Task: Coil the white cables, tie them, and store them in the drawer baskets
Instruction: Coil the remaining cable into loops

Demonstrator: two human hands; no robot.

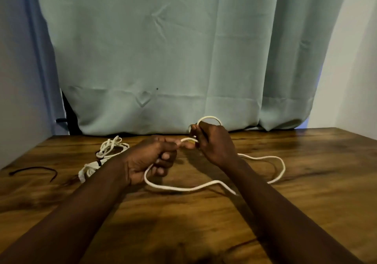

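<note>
A long white cable [183, 189] trails loosely over the wooden table [306, 182]. My left hand [149, 159] pinches a stretch of it between thumb and fingers, with the cable running down through the palm. My right hand [212, 141] grips a small loop of the same cable, which arches up above the fingers. The remaining length snakes out to the right and back toward me. Two other white cables lie at the left: a loose one [112, 146] farther back, and a coiled one [89, 168] bound with a dark tie.
A dark tie strip [34, 170] lies near the table's left edge. A pale green curtain [183, 59] hangs right behind the table's far edge. Walls stand close on both sides. No drawer or basket shows.
</note>
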